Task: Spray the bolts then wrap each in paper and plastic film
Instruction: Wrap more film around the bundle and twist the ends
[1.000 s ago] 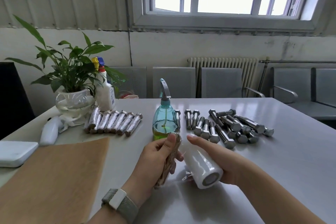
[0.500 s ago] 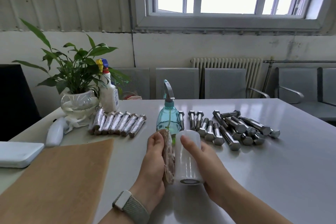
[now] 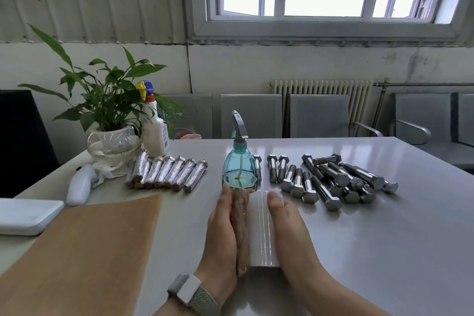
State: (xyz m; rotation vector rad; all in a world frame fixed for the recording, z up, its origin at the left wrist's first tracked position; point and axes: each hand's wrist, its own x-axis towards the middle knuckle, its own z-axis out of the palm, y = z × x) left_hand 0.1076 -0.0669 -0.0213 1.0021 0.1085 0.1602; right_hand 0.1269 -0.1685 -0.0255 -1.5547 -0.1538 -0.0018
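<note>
My left hand (image 3: 221, 236) grips a paper-wrapped bolt (image 3: 240, 226), held lengthwise and upright in front of me. My right hand (image 3: 289, 233) holds a white roll of plastic film (image 3: 261, 228) pressed against the bolt's right side. Just behind them stands a teal spray bottle (image 3: 239, 169). Several bare steel bolts (image 3: 328, 179) lie to the right of the bottle. A row of several film-wrapped bolts (image 3: 166, 173) lies to the left. A brown paper sheet (image 3: 84, 251) covers the near left of the table.
A potted plant (image 3: 110, 120) and a white spray bottle (image 3: 154, 126) stand at the back left. A white handheld device (image 3: 79, 185) and a white flat box (image 3: 25, 215) lie at the left edge. Grey chairs (image 3: 251, 115) line the table's far side.
The film roll has swung from lying at an angle on the right to standing upright against the bolt. Both hands have drawn together and lifted toward the camera.
</note>
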